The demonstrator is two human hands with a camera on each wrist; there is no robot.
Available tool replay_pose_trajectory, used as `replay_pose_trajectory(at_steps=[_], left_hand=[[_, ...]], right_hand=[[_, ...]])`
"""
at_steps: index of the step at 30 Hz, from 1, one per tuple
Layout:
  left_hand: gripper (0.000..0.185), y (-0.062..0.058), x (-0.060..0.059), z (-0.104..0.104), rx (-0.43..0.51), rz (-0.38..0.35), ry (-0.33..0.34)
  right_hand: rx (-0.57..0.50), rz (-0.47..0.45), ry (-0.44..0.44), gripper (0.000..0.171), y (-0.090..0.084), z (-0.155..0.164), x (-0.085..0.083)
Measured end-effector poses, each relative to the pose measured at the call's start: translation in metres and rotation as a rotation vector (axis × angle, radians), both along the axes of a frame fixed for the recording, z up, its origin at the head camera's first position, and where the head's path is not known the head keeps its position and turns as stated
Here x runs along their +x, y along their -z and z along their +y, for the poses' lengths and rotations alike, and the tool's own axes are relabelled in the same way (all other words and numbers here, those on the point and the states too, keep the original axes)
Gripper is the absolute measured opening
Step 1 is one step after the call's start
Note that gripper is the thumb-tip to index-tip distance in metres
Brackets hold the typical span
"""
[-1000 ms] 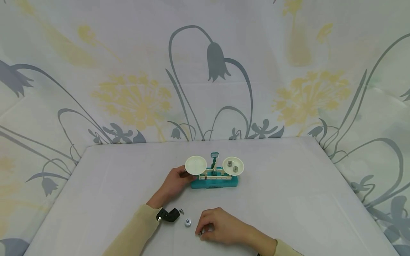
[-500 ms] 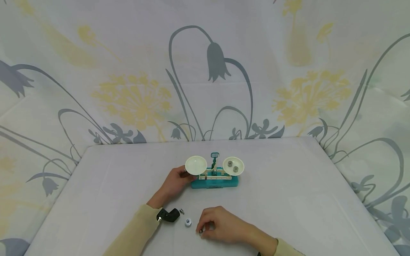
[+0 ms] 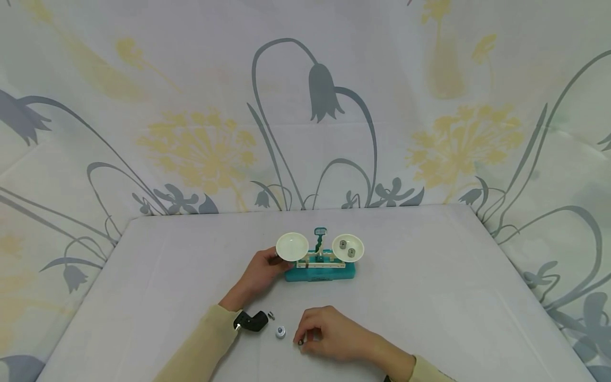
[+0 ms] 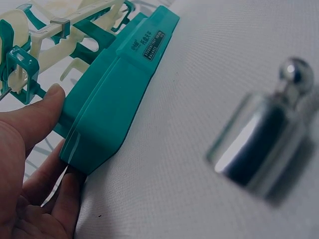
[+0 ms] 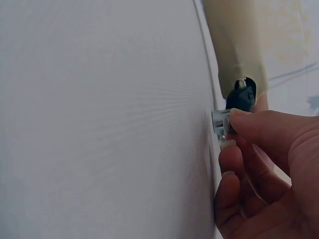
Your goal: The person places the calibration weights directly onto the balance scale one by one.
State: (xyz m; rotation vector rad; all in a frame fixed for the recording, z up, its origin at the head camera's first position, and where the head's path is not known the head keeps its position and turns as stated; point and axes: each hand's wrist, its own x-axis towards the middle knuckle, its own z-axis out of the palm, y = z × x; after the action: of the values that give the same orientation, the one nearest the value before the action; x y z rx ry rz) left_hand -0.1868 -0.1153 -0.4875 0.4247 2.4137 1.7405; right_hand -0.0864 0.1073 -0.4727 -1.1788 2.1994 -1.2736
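Balance (image 3: 320,274), turquoise with two white pans: I noted it near the middle of the white table (image 3: 453,297), its right pan (image 3: 356,245) bearing two grey metal pieces (image 3: 351,252) side by side, its left pan (image 3: 292,246) bare. The left hand (image 3: 261,271) gripped the left end of the base, thumb over the edge and fingers against the end, which I judged a bracing hold, low enough to leave the pan free. Small dark metal piece, one: the right hand (image 3: 331,335) pinched it (image 3: 300,343) between thumb and fingertips close above the cloth (its exact shape was too small for me to make out), a delicate hold that I put down to its size. Loose on the near side of the table, probably for easy reach: a round-topped silvery weight (image 3: 280,332) and a smaller metal bit (image 3: 271,315), near the black wrist camera (image 3: 251,321). Beyond stood a flower-printed curtain (image 3: 324,90).
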Motion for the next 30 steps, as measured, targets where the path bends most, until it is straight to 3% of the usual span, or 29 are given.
replay_pose_trajectory(at_steps=[19,30], left_hand=[[0.036,-0.0001,0.0013,0.0006,0.009,-0.007,-0.018],[0.036,-0.0013,0.0013,0.0002,-0.008,-0.004,-0.010]], right_hand=[[-0.001,-0.048,0.041,0.015,-0.0076,0.0054,-0.0058],[-0.022,-0.023,0.063,0.016,-0.0086,0.0098,-0.0092]])
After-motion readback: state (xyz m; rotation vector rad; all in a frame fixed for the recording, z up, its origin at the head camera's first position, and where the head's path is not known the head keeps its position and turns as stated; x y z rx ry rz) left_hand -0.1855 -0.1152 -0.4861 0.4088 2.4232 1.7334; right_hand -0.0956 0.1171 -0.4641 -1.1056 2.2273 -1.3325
